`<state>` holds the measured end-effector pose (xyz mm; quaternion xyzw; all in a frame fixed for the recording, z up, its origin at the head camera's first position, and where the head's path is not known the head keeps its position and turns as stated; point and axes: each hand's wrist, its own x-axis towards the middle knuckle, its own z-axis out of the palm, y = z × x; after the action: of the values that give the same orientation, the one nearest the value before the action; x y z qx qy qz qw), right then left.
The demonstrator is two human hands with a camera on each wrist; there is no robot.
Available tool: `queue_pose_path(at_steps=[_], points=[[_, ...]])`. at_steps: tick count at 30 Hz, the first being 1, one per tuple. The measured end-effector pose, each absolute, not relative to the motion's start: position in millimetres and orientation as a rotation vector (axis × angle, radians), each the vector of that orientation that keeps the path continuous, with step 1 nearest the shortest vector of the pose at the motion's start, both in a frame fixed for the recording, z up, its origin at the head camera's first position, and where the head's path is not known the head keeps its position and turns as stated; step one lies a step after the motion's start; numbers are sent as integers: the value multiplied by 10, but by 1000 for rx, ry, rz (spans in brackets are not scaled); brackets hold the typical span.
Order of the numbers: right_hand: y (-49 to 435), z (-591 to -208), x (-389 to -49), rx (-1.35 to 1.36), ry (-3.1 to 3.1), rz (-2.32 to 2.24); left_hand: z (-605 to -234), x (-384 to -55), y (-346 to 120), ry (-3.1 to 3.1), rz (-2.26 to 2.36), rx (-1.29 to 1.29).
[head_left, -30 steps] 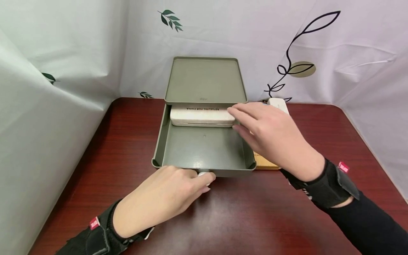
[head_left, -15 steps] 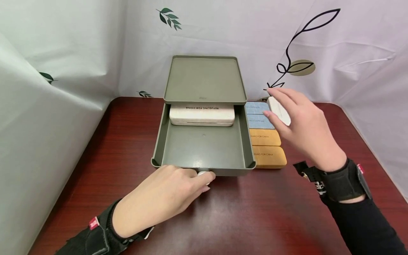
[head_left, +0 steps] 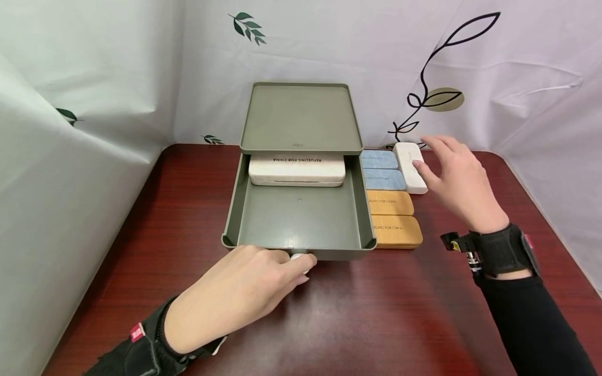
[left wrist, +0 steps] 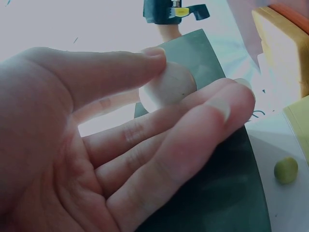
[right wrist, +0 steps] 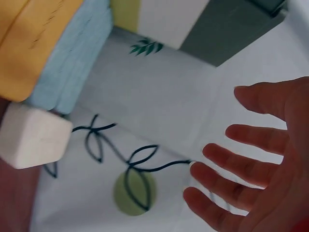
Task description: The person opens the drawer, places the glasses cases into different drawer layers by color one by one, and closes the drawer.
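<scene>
The grey-green drawer [head_left: 301, 219] stands pulled out of its box. My left hand [head_left: 240, 292] pinches the round white knob [left wrist: 171, 87] on the drawer's front between thumb and fingers. At the back of the drawer lies a long white case [head_left: 297, 171] with dark lettering, partly under the box's top. My right hand [head_left: 463, 183] hovers with fingers spread beside another white case [head_left: 410, 167] on the table. In the right wrist view its fingers hold nothing and look apart from that white case [right wrist: 34, 137].
Two blue cases [head_left: 383, 179] and two yellow cases [head_left: 397, 232] lie in a row along the drawer's right side. The box's flat top [head_left: 301, 120] is raised-rimmed. A patterned white cloth [head_left: 301, 42] hangs behind the dark red table [head_left: 188, 219].
My right hand has moved right, from over the drawer's right edge to beside the white case on the table, uncovering the blue and yellow cases. My left hand stays on the knob.
</scene>
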<state>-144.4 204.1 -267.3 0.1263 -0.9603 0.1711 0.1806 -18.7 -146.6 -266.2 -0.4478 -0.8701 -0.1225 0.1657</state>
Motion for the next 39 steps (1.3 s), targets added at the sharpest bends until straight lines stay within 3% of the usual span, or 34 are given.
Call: queue_pose_path(at_steps=[39], points=[[2538,-3374,-2293,69,-3348,527,-2663,-176,-1489,-2555,-446,-1262]])
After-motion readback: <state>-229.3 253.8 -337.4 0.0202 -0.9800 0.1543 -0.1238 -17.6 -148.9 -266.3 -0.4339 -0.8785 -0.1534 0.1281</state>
